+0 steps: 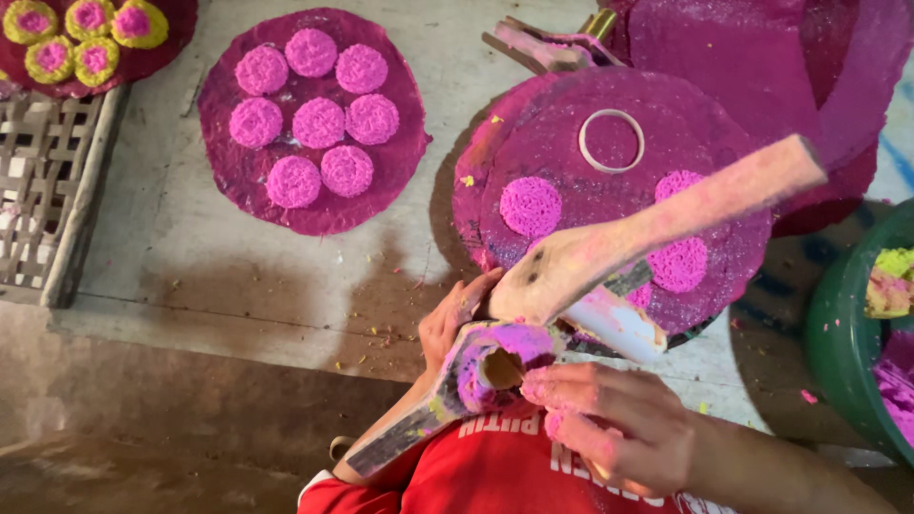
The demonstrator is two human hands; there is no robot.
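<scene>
My left hand (455, 319) grips a wooden hinged press (571, 262) smeared with pink, its upper arm raised toward the right. The press's round tube opening (495, 366) faces me, ringed with pink paste. My right hand (614, 419), fingers bunched and coated in pink, touches the tube's rim from the right. Behind the press lies a dark magenta round mat (609, 100) carrying three pink noodle-like discs (530, 205) and a white ring (611, 141).
A second magenta mat (224, 190) at the upper left holds several pink discs. Yellow-and-pink discs (86, 38) sit at the top left above a woven bamboo tray (43, 190). A green tub (843, 333) with pink and yellow paste stands at the right. More magenta sheets (762, 48) lie behind.
</scene>
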